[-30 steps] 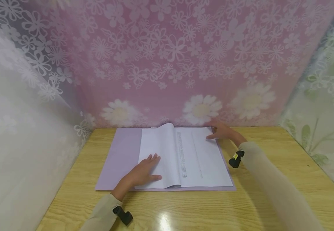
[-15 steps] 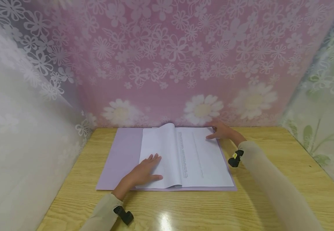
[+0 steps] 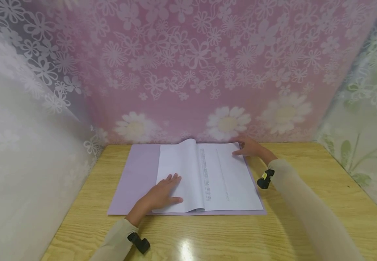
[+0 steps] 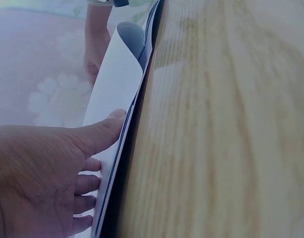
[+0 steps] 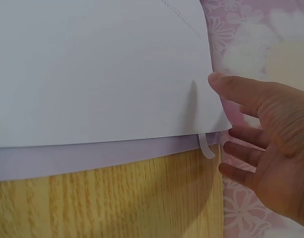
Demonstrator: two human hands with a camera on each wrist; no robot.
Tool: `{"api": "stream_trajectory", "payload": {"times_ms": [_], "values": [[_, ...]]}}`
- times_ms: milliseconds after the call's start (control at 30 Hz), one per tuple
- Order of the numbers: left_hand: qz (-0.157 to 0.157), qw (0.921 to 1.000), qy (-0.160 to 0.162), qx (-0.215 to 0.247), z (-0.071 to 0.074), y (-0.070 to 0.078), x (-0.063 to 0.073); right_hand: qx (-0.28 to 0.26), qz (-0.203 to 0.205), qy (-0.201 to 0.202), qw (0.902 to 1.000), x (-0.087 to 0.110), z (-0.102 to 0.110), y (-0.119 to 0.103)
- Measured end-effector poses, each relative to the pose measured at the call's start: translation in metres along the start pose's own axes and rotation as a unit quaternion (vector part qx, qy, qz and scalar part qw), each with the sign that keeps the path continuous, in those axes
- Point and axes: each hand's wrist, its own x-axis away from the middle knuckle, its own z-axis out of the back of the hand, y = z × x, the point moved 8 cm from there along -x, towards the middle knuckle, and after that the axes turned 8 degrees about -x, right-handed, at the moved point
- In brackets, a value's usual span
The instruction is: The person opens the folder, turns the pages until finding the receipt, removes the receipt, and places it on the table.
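Observation:
A lilac folder (image 3: 136, 181) lies spread on the table, holding white sheets. Its left-hand sheet (image 3: 178, 156) bulges up near the spine; the right-hand page (image 3: 237, 181) carries columns of small print. My left hand (image 3: 162, 194) rests on the lower part of the left sheet, fingers spread. In the left wrist view, its thumb (image 4: 105, 134) lies along the lower paper edge. My right hand (image 3: 251, 148) is at the page's top right corner. In the right wrist view, the right thumb (image 5: 236, 88) meets the paper's edge and the other fingers extend by the corner.
The wooden table (image 3: 208, 235) extends in front of and beside the folder. A pink flowered cloth (image 3: 188, 90) hangs right behind it, with pale cloth at both sides. A narrow pale strip (image 5: 206, 147) sticks out from under the page near the corner.

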Motion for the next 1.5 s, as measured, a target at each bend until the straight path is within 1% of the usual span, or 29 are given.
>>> {"api": "stream_trajectory", "payload": {"times_ms": [200,400,500,667,833,1000,1200,1500], "values": [[0.015,0.9995,-0.014,-0.026,0.002,0.000,-0.002,-0.017,-0.026,0.005,0.9995,0.000,0.002,0.002],[0.029,0.9974,-0.029,-0.059,0.007,0.000,-0.008,-0.026,-0.019,0.007,0.9994,-0.002,0.002,0.000],[0.036,0.9964,-0.035,-0.068,0.011,-0.001,-0.010,-0.017,-0.009,0.009,0.9998,-0.004,0.000,-0.002],[0.029,0.9973,-0.033,-0.060,0.017,0.002,-0.010,0.005,0.004,0.008,0.9999,-0.008,-0.004,0.002],[0.026,0.9980,-0.027,-0.051,0.017,0.002,-0.010,0.018,0.005,0.007,0.9998,-0.009,-0.006,0.006],[0.028,0.9980,-0.023,-0.051,0.017,0.003,-0.011,0.032,-0.006,0.006,0.9995,-0.008,-0.004,0.004],[0.030,0.9981,-0.021,-0.049,0.020,0.005,-0.011,0.062,0.011,0.021,0.9978,-0.009,0.001,-0.004],[0.031,0.9982,-0.024,-0.045,0.017,0.005,-0.012,0.021,-0.008,0.050,0.9985,-0.006,0.008,-0.003]]}}
